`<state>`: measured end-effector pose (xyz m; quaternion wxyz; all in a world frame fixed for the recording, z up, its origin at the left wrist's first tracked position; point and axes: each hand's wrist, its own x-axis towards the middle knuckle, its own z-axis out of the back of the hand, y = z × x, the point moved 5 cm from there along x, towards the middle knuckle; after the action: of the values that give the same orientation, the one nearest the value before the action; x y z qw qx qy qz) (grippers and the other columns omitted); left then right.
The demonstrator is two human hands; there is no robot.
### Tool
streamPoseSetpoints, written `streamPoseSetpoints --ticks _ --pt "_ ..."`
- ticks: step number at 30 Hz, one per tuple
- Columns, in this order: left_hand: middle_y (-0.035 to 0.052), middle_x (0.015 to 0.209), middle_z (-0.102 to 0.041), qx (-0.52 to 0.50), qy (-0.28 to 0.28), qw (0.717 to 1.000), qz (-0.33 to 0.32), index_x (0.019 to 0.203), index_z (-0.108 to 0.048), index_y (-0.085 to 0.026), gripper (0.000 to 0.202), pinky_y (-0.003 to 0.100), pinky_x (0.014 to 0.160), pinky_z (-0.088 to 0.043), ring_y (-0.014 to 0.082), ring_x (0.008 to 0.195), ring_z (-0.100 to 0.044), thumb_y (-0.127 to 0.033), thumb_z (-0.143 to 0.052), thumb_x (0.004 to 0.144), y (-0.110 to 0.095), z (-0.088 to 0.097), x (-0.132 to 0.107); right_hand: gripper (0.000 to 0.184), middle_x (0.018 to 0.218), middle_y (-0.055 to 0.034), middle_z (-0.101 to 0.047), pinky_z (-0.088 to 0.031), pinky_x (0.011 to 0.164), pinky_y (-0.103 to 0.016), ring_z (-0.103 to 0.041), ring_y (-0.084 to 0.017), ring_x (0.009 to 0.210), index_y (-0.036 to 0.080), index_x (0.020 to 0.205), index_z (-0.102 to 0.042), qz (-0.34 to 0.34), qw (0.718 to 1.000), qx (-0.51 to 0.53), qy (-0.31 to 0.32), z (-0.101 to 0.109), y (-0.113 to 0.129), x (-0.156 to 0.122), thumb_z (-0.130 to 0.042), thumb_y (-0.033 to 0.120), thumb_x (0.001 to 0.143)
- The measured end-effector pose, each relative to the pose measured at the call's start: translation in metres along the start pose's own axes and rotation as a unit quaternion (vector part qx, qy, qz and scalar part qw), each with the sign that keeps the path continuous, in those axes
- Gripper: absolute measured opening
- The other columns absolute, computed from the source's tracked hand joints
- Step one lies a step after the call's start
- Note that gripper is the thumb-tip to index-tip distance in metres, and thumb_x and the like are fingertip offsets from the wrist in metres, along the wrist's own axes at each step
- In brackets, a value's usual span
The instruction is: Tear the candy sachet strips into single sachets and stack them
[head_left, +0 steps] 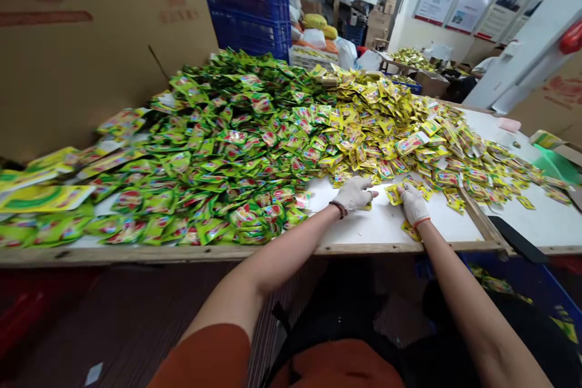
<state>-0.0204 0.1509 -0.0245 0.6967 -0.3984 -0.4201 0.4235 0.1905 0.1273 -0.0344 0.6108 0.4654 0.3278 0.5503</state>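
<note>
My left hand (353, 195), in a white glove, reaches over the white tabletop with its fingers stretched out. Just under its fingertips the edge of a yellow packet (367, 207) shows; the hand covers the rest. My right hand (413, 204), also gloved, pinches a small yellow packet (393, 194) between thumb and fingers. Another yellow packet (410, 230) lies below that wrist. Beyond both hands rises a heap of yellow packets (364, 115). To the left it runs into a large heap of green packets (236, 139).
A wooden strip (481, 218) divides the tabletop on the right, with a dark flat object (516, 237) beside it. A large cardboard box (104, 42) stands at the left, blue crates (248, 3) behind the heap. Below right, a blue bin (541, 282) holds packets.
</note>
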Motion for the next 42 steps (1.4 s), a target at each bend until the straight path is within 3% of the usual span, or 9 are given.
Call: streamPoseSetpoints --ticks 6,12,15,18,22,26,29,37,42 --pt "0.009 0.104 -0.065 0.138 -0.079 0.986 -0.051 0.092 -0.071 -0.02 0.015 0.037 0.101 -0.041 0.0258 0.11 -0.055 -0.024 -0.064 0.079 -0.02 0.03 -0.017 0.028 0.058 0.0039 -0.054 -0.036 0.042 -0.026 -0.047 -0.013 0.043 0.024 0.081 -0.05 -0.026 0.998 -0.055 -0.003 -0.002 0.005 -0.003 -0.054 0.051 0.082" --pt "0.0163 0.12 -0.06 0.222 -0.177 0.959 0.022 0.1 -0.068 -0.018 0.031 0.046 0.106 -0.033 0.0352 0.123 -0.045 -0.013 -0.062 0.07 -0.011 0.112 -0.025 0.018 0.065 0.002 -0.058 -0.039 0.042 -0.025 -0.052 -0.013 0.046 0.022 0.092 -0.054 -0.025 0.998 -0.063 0.006 -0.005 0.01 -0.003 -0.058 0.036 0.081" --pt "0.0163 0.095 -0.065 0.212 -0.195 0.955 0.074 0.075 -0.066 -0.018 0.017 0.048 0.1 -0.035 0.0393 0.116 -0.05 -0.011 -0.067 0.06 -0.006 0.145 -0.021 0.018 0.077 -0.0024 -0.066 -0.044 0.045 -0.023 -0.056 -0.012 0.053 0.02 0.092 -0.057 -0.005 0.999 -0.045 0.014 -0.009 0.01 -0.002 -0.06 0.031 0.079" --pt "0.0096 0.073 -0.061 0.162 -0.212 0.96 0.089 0.06 -0.057 -0.02 0.014 0.043 0.095 -0.038 0.0355 0.107 -0.055 -0.012 -0.068 0.057 -0.01 0.156 -0.017 0.02 0.08 -0.0029 -0.067 -0.047 0.045 -0.022 -0.056 -0.012 0.053 0.018 0.091 -0.06 0.015 0.999 -0.02 0.027 -0.015 0.01 -0.002 -0.063 0.031 0.076" --pt "0.0025 0.071 -0.058 0.037 -0.228 0.97 0.081 0.068 -0.054 -0.021 0.017 0.034 0.08 -0.047 0.024 0.086 -0.06 -0.029 -0.068 0.065 -0.017 0.135 -0.025 0.025 0.072 -0.0008 -0.065 -0.048 0.045 -0.022 -0.055 -0.011 0.053 0.016 0.088 -0.063 0.03 0.998 0.01 0.048 -0.021 0.014 -0.003 -0.066 0.035 0.072" --pt "-0.0014 0.074 -0.059 -0.136 -0.182 0.967 0.113 0.083 -0.053 -0.02 0.038 0.031 0.063 -0.053 0.0135 0.063 -0.057 -0.048 -0.07 0.064 -0.011 0.086 -0.039 0.021 0.07 0.0002 -0.063 -0.048 0.054 -0.022 -0.056 -0.013 0.064 0.017 0.074 -0.063 0.046 0.997 0.027 0.058 -0.021 0.023 -0.01 -0.069 0.036 0.069" --pt "-0.0045 0.07 -0.055 -0.236 -0.154 0.948 0.15 0.084 -0.051 -0.02 0.048 0.031 0.06 -0.056 0.01 0.056 -0.054 -0.048 -0.079 0.056 -0.002 0.051 -0.042 0.023 0.067 0.0016 -0.061 -0.046 0.057 -0.022 -0.055 -0.013 0.067 0.017 0.069 -0.062 0.049 0.996 0.038 0.068 -0.018 0.026 -0.015 -0.071 0.038 0.065" --pt "-0.0027 0.081 -0.064 -0.345 -0.117 0.911 0.192 0.083 -0.057 -0.018 0.047 0.024 0.062 -0.059 0.0104 0.067 -0.064 -0.031 -0.086 0.049 0.006 0.004 -0.033 0.054 0.068 0.0002 -0.061 -0.042 0.044 -0.024 -0.053 -0.011 0.05 0.019 0.089 -0.058 -0.026 0.986 0.143 0.081 -0.034 0.023 -0.027 -0.067 0.066 0.066" --pt "0.0057 0.093 -0.072 -0.377 -0.033 0.903 0.204 0.091 -0.063 -0.016 0.047 0.034 0.074 -0.061 0.0192 0.082 -0.071 -0.031 -0.085 0.053 -0.01 -0.008 -0.047 0.047 0.059 0.0031 -0.054 -0.042 0.049 -0.024 -0.048 -0.01 0.05 0.021 0.078 -0.053 0.014 0.995 0.093 0.038 -0.047 0.037 -0.033 -0.069 0.063 0.067"
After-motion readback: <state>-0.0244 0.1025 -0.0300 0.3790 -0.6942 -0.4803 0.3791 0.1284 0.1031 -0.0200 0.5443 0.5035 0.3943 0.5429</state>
